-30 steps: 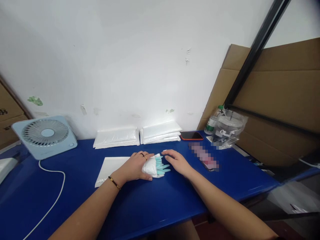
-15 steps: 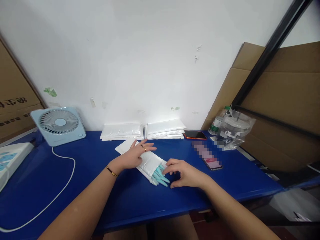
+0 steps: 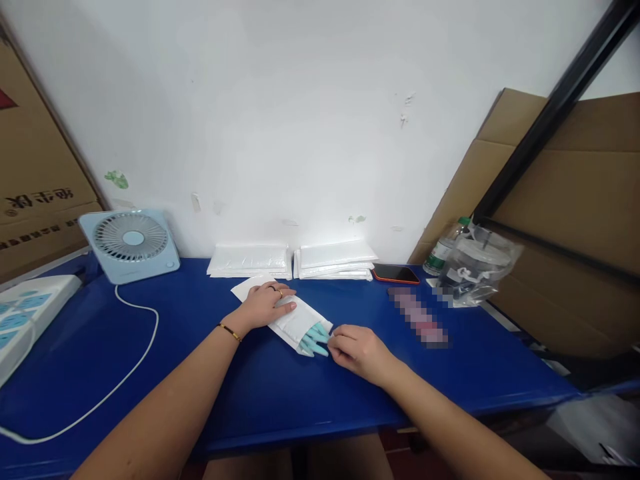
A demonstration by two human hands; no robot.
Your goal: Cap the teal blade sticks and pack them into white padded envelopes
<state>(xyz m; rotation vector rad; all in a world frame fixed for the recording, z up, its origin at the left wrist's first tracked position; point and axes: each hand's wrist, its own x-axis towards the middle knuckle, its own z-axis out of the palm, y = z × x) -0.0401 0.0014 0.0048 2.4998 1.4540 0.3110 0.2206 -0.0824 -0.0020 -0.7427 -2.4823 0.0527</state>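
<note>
A white padded envelope (image 3: pixel 293 325) lies slantwise on the blue table, its mouth towards the lower right. Several slim teal sticks (image 3: pixel 314 341) poke out of that mouth; what kind they are I cannot tell. My left hand (image 3: pixel 267 305) rests flat on the upper part of the envelope, fingers stretched out. At the mouth, my right hand (image 3: pixel 357 350) is closed, thumb and fingers pinched at the end of one teal stick. The fingertips partly hide that end.
Two stacks of white padded envelopes, a left stack (image 3: pixel 250 260) and a right stack (image 3: pixel 335 259), lie by the wall. A fan (image 3: pixel 133 243) and power strip (image 3: pixel 35 320) stand left. Rightwards are a phone (image 3: pixel 396 274), a bottle (image 3: pixel 443 250) and a bagged cup (image 3: pixel 477 267).
My right hand's fingers have closed from a spread grip to a pinch at the sticks. My left hand has slid slightly up and left on the envelope. The view has shifted slightly.
</note>
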